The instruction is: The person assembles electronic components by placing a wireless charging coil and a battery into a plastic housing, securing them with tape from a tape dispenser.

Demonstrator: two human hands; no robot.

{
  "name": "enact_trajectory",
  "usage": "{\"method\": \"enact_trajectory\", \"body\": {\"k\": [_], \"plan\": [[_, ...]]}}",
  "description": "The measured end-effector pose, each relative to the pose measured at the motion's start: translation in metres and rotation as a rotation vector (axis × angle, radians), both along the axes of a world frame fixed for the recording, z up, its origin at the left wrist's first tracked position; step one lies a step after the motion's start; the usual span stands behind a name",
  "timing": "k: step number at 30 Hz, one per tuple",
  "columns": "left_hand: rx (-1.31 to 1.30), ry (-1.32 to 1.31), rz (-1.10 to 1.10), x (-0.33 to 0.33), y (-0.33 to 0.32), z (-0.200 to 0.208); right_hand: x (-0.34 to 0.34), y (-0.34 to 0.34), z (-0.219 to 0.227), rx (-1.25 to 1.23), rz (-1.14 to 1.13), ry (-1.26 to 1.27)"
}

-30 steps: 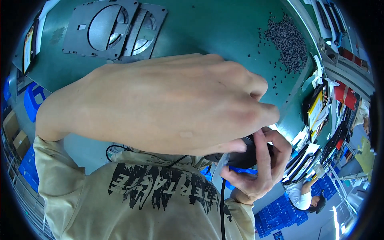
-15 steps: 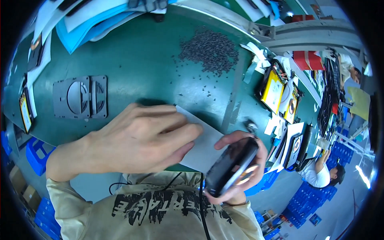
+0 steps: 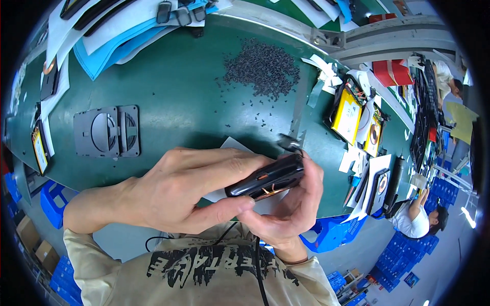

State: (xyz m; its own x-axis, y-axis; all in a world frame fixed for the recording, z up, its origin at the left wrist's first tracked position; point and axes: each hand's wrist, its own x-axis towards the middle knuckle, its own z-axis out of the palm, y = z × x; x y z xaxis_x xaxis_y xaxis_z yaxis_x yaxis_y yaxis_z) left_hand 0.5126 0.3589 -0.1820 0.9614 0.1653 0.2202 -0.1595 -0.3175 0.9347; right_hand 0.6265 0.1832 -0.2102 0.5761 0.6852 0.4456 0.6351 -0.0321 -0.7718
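Both hands hold a glossy black power bank-like case [image 3: 268,179] above the table, its edge turned up and a copper coil showing on its lower side. My left hand [image 3: 184,178] pinches its left end between thumb and fingers. Around its right end curl the fingers of my right hand [image 3: 293,206]. A small dark piece [image 3: 290,143], blurred, sticks out beyond the case at its far side; its kind is unclear. Beneath the hands lies a white sheet [image 3: 233,144], mostly covered.
A heap of tiny black screws [image 3: 263,69] spreads on the green table [image 3: 178,92]. Grey plastic plates with ring cutouts [image 3: 84,135] lie left. Yellow battery packs [image 3: 348,117] with coils are at right, beside a dark cylindrical tool [image 3: 395,178]. Blue folders [image 3: 109,51] stand far left.
My left hand has come right and taken hold of the case. My right hand has lifted it left and away from me, turning it from steeply tilted to nearly level.
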Motion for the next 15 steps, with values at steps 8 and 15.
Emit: {"method": "enact_trajectory", "body": {"k": [8,15], "plan": [[-0.021,0.025,-0.027,0.0,0.002,0.003,0.001,0.001,-0.001,0.004,-0.02,-0.085],[-0.024,-0.04,0.011,0.001,0.0,-0.002,0.017,-0.003,0.007,0.09,0.073,-0.074]]}}
